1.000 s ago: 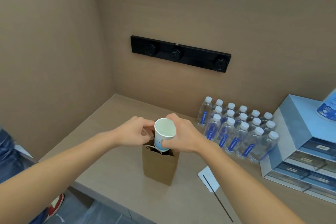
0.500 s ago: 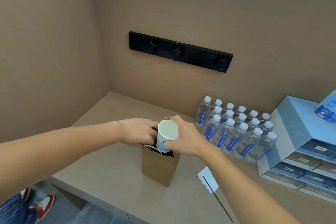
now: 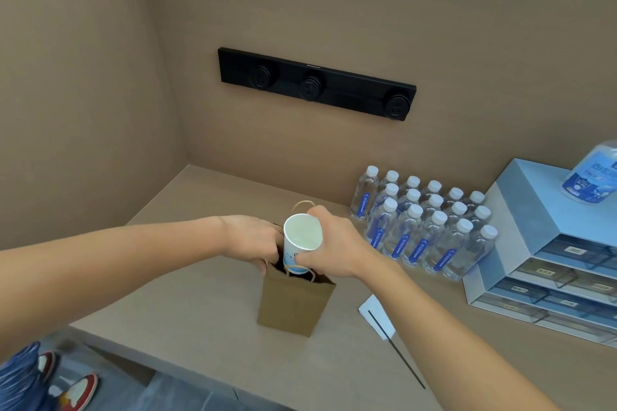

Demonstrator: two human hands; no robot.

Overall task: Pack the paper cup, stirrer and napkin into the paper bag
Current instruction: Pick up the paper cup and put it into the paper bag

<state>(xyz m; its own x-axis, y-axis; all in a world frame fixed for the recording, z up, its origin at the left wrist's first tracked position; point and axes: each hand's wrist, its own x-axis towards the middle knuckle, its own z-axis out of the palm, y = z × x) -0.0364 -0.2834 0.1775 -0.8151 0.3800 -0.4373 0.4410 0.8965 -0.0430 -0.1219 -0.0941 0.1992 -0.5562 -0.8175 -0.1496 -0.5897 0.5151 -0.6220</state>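
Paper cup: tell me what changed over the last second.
The paper cup, in the right hand's grip, has sunk slightly deeper into the paper bag. The left hand keeps holding the bag's mouth open. Napkin and stirrer lie untouched on the counter.
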